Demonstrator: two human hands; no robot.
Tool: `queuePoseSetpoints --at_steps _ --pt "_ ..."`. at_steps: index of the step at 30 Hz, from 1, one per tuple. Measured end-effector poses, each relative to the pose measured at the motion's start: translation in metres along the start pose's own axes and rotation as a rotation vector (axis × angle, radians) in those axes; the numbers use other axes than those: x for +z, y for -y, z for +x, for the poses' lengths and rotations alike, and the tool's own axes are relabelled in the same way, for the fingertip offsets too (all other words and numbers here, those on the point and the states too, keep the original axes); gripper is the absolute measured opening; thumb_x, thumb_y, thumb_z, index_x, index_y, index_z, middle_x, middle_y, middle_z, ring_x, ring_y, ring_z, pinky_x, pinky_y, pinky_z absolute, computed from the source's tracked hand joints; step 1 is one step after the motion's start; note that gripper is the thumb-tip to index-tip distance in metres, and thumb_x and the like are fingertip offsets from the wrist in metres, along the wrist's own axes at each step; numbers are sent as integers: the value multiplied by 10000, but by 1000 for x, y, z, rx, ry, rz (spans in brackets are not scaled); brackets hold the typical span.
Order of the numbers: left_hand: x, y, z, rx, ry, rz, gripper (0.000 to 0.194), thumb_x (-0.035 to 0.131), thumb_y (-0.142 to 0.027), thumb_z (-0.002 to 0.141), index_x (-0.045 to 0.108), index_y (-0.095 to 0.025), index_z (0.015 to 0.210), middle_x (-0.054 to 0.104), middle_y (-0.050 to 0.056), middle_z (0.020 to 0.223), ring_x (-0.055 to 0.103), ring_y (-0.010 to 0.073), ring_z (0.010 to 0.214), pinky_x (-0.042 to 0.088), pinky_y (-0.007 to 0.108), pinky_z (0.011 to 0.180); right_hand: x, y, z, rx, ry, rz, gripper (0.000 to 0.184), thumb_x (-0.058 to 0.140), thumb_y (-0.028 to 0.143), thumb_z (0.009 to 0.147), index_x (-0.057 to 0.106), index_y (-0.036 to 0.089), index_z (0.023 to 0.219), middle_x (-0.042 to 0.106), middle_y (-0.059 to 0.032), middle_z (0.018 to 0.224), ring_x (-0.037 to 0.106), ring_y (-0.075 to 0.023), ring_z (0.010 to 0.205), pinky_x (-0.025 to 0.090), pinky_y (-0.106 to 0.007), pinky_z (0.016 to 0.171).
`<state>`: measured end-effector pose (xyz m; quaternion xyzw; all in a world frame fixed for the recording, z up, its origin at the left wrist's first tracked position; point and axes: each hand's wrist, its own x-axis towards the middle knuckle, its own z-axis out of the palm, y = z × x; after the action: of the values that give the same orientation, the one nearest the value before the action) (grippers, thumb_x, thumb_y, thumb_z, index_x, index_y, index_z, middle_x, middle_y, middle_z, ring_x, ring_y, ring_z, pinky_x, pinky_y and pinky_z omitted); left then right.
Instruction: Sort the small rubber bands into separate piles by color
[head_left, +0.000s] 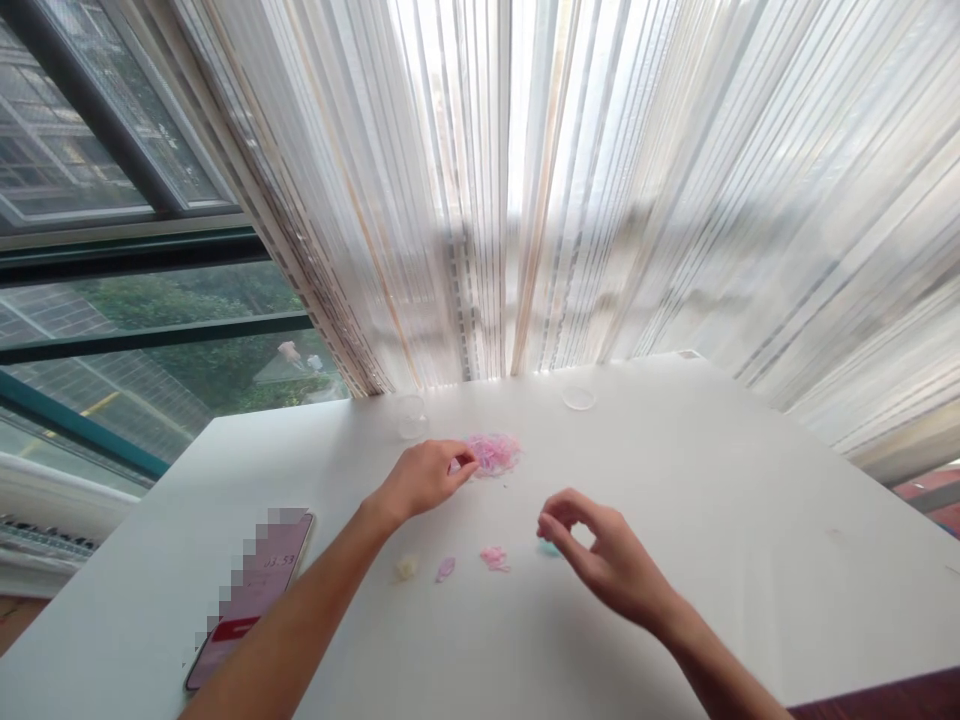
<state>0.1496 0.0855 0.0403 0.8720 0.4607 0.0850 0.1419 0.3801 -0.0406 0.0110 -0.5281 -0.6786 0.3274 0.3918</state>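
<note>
My left hand [427,475] reaches to the left edge of a loose heap of tiny pink and lilac pieces [495,453], perhaps small elastic bands. Its thumb and forefinger come together at the heap; whatever they pinch is too small to make out. My right hand [600,550] is held over a small teal cluster [550,548] and partly covers it. Thumb and forefinger are closed in a pinch there too, with their contents unclear. Left of the teal cluster lie a small pink cluster [495,558], a lilac one [445,570] and a pale yellow one [406,569].
A clear round container [411,417] stands behind my left hand, and a clear ring-shaped lid [579,399] lies farther right on the white table [675,450]. A phone [255,610] rests beside my left forearm. Striped sheer curtains [487,200] hang along the table's far edge.
</note>
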Motion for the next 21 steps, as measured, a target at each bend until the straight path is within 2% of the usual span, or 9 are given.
queuePoseSetpoints --at_steps 3,6,8,14,18,21 --pt "3 -3 13 20 40 56 225 533 -343 912 723 -253 993 758 2 969 682 193 813 467 266 670 -9 -23 50 -52 -31 -46 156 490 277 952 622 205 912 714 -20 815 667 -155 757 519 -271 690" --pt "8 -8 24 26 83 121 231 553 -330 897 704 -244 1049 739 26 1053 685 225 909 497 287 720 -4 -52 92 -81 -121 -164 141 509 216 904 648 201 922 721 -29 852 669 -163 776 524 -290 706" --pt "11 -9 29 28 105 146 236 582 -322 874 697 -239 1063 728 35 1073 684 238 931 505 295 731 3 -67 109 -96 -140 -179 164 500 181 889 657 195 937 714 -44 891 659 -168 798 520 -299 720" --pt "11 -6 34 36 130 166 214 575 -233 862 705 -251 1031 726 22 1051 679 221 920 495 279 725 15 -84 114 -134 -165 -197 219 489 123 870 674 176 974 656 -71 937 616 -181 838 497 -319 794" --pt "6 -3 33 34 119 158 217 537 -221 888 710 -250 1016 726 18 1042 671 206 902 482 274 713 8 -87 108 -145 -166 -247 288 475 46 815 673 176 978 636 -64 936 596 -183 846 485 -319 815" --pt "0 1 30 32 100 131 202 535 -261 897 711 -248 995 728 6 1037 668 196 875 471 273 698 1 -89 102 -127 -195 -299 245 497 70 814 664 183 953 625 -61 915 589 -197 857 481 -334 828"
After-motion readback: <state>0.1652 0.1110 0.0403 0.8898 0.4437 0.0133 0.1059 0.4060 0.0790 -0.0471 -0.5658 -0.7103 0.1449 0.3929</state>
